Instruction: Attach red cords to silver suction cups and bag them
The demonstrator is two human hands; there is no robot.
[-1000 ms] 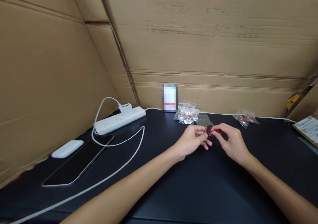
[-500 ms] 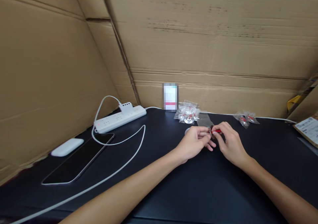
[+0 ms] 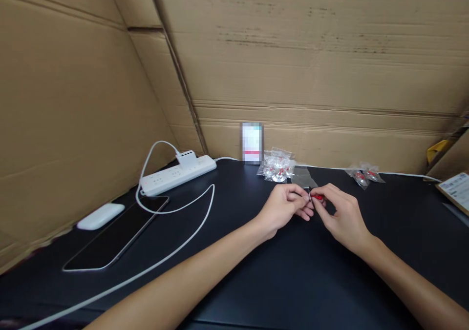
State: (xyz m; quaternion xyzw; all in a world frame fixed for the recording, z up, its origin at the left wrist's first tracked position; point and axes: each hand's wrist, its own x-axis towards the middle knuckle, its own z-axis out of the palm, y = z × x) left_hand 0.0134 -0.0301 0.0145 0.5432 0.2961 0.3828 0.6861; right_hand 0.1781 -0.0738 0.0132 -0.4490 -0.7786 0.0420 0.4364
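Red-tipped small part (image 3: 317, 197) sits pinched between my left hand (image 3: 284, 208) and right hand (image 3: 340, 213), both grips clamped on it, no writing legible.

Black table (image 3: 278, 281) carries, at far left, a white power strip (image 3: 178, 174), a cable (image 3: 176, 252), a phone (image 3: 116, 234) and a white case (image 3: 100, 216). At far centre lie clear bags (image 3: 277, 165) and an empty bag (image 3: 303, 176); further bags (image 3: 364, 175) lie far right.

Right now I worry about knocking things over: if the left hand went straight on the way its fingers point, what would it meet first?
The left hand points rightward at the small red-and-silver part pinched between both hands, so probably that, then the right hand just behind it.
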